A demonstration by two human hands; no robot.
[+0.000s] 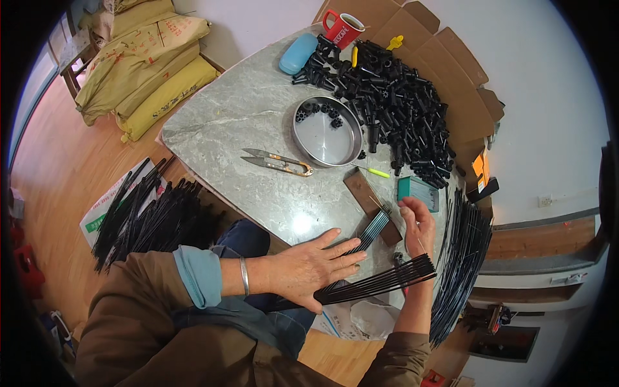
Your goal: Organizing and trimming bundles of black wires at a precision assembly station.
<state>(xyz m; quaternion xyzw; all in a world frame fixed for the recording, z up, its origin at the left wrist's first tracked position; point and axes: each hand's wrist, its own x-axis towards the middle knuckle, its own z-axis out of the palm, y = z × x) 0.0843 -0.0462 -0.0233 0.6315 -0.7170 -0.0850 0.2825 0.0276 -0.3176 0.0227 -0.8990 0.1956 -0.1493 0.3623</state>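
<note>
My left hand (316,266), a metal bangle on its wrist, lies flat with its fingers spread over thin black rods. One bundle of black rods (380,282) fans out beneath it to the right. Another row of rods (374,231), glinting in the light, rests its ends on a brown wooden block (366,193). My right hand (419,222) is beside a small teal box (422,190), thumb and forefinger pinched together. A fine pale line shows by its palm; what the fingertips hold is too small to make out.
On the marble table (219,135) are snips (278,161), a round metal tin (329,132), a yellow-green handled tool (378,172) and heaped black plastic parts (393,103). A red mug (342,29) and blue case (298,53) stand behind. Long black rods (461,251) lie right; more (161,219) left.
</note>
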